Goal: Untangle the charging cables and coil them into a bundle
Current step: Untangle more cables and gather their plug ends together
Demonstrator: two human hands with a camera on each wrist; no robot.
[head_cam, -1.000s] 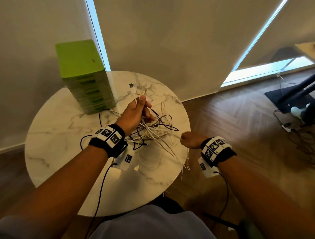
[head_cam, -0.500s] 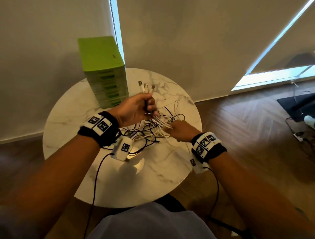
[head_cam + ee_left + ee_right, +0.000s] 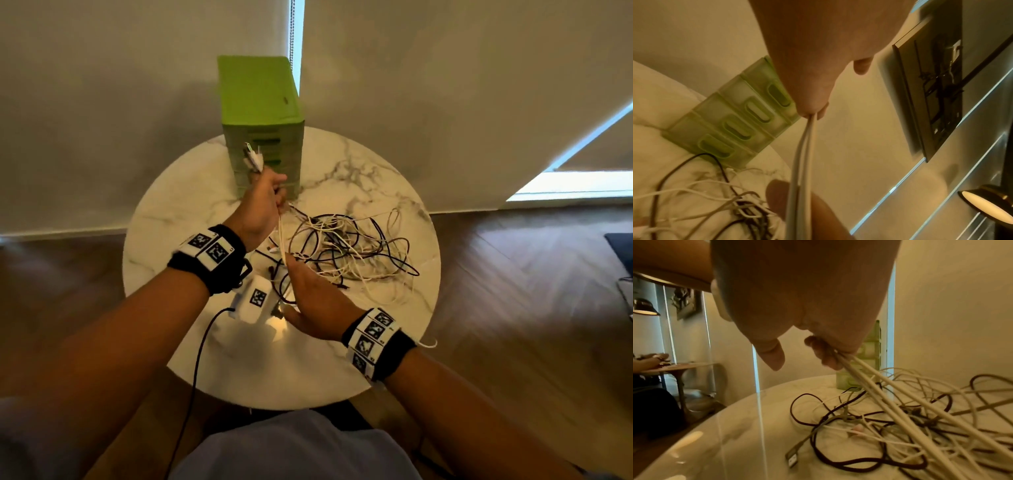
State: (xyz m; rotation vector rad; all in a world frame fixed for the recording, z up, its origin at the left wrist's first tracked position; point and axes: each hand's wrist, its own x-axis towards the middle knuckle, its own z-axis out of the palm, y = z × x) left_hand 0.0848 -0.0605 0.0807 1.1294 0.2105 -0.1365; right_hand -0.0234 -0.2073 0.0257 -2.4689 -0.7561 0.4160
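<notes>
Progress slight: left hand (image 3: 262, 205) grips gathered white cable ends (image 3: 252, 158) above the marble table (image 3: 164, 236), right hand (image 3: 317, 301) apparently curls round those strands lower down, while the tangle (image 3: 352, 250) lies unsorted, nothing coiled yet.

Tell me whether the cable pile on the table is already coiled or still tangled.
Still tangled. The cable pile sprawls in loose crossing black and white loops over the marble table; only a few white strands run between the left hand and right hand.

White cables (image 3: 890, 386) in curled fingers (image 3: 824, 353) above tangle (image 3: 890, 426)
</notes>
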